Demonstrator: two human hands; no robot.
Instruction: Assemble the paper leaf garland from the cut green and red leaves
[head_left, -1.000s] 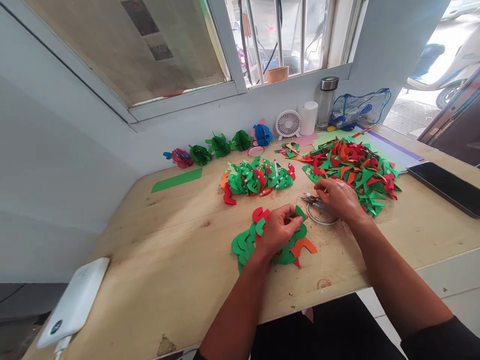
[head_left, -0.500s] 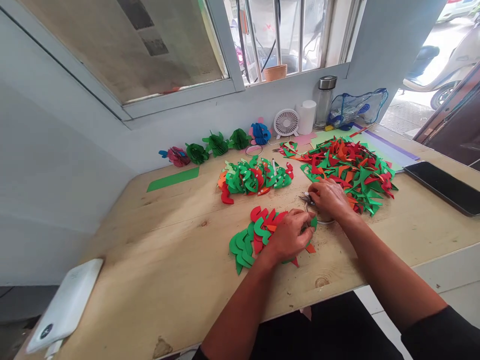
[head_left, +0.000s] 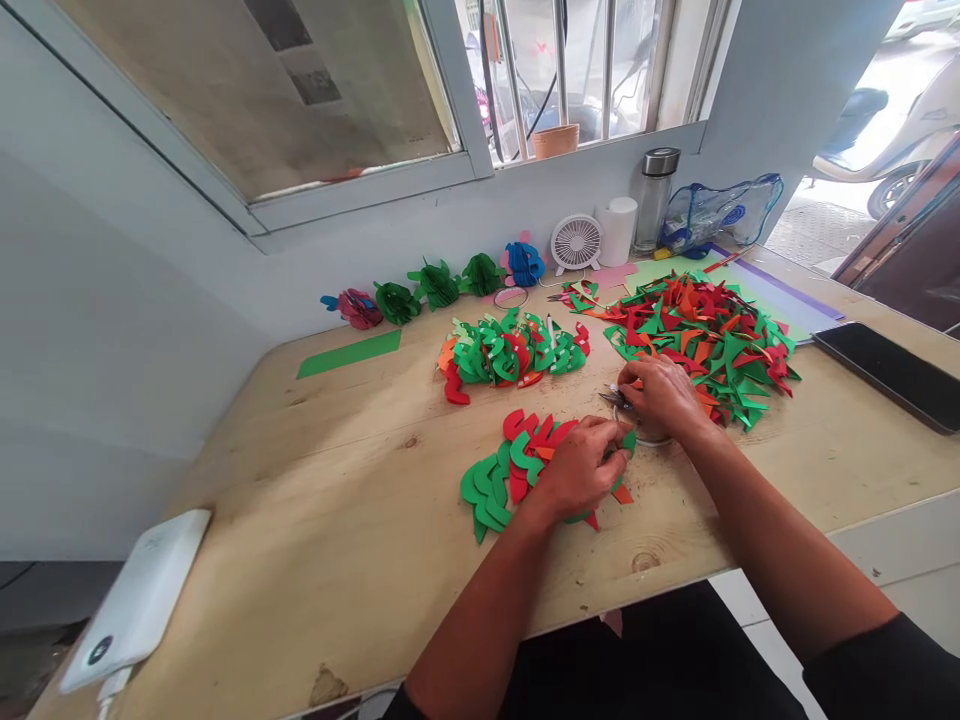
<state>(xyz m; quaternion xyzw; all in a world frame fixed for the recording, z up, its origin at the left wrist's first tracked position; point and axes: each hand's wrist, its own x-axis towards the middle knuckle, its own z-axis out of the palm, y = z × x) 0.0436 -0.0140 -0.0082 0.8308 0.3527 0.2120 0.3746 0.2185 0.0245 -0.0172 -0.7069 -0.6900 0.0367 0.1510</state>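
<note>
Between the fingertips of my left hand (head_left: 585,462) is a small green paper piece (head_left: 629,440). That hand rests over a loose pile of curved red and green paper cutouts (head_left: 491,488), with a few orange bits. Just to the right, my right hand (head_left: 660,392) is closed around what looks like small scissors (head_left: 615,398); their metal tips point left, and the fingers hide most of them. A thin white loop (head_left: 651,441) lies under this hand. Behind it spreads a large heap of red, green and orange paper scraps (head_left: 705,325).
Another pile of cutouts (head_left: 510,350) lies farther back. Along the wall stand folded paper figures (head_left: 437,284), a small fan (head_left: 576,243), a white cylinder (head_left: 618,230) and a glass bottle (head_left: 654,203). A phone (head_left: 889,372) lies right; a white power bank (head_left: 139,598) sits left.
The view has shifted slightly. Both hands keep almost the same place and grip, and the paper piles look unchanged.
</note>
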